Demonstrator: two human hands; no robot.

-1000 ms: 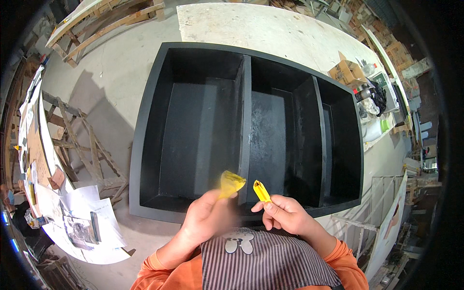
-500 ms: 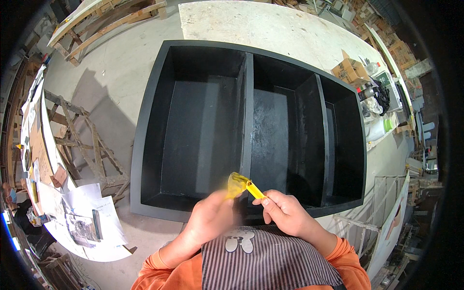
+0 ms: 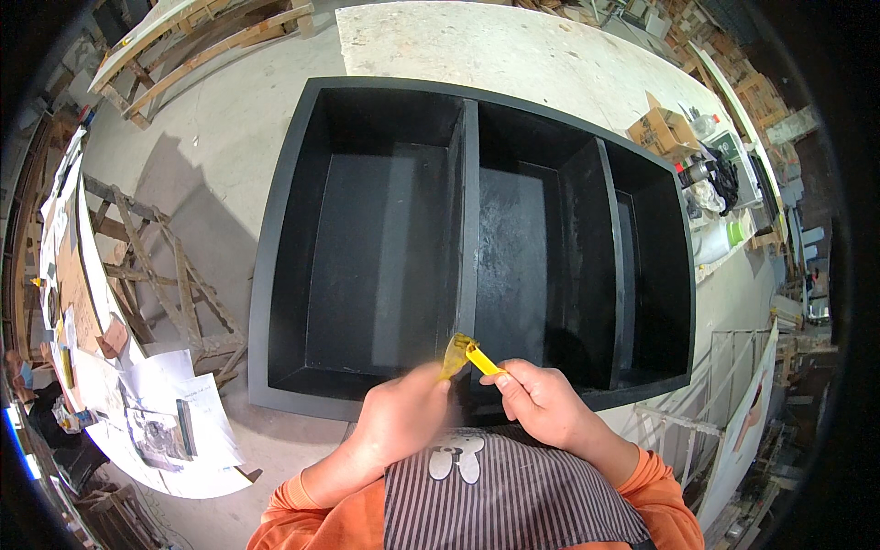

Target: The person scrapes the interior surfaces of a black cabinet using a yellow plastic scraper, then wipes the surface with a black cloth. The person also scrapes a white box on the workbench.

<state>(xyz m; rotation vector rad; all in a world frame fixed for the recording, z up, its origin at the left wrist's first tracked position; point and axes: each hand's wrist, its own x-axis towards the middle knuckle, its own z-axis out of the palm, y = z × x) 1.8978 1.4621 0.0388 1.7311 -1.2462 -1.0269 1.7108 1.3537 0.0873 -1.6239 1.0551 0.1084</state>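
Note:
In front of my waist my two hands meet over the near edge of a black open cabinet divided into three compartments. My right hand is closed around one end of a short, flat yellow bar, with thumb and fingers pinching it. The bar's other end, dark and brownish, points up and left. My left hand, smeared by motion, grips a thin, yellow, partly see-through piece that touches or nearly touches that dark end. Whether the two yellow pieces are joined, I cannot tell.
Behind the cabinet lies a long, pale, stained board. To the right are a cardboard box and a white bottle with a green cap. A wooden trestle and a table with loose papers stand on the left.
My left hand has shifted slightly, and the yellow see-through piece looks narrower and more bunched up. The right hand and its bar have hardly moved.

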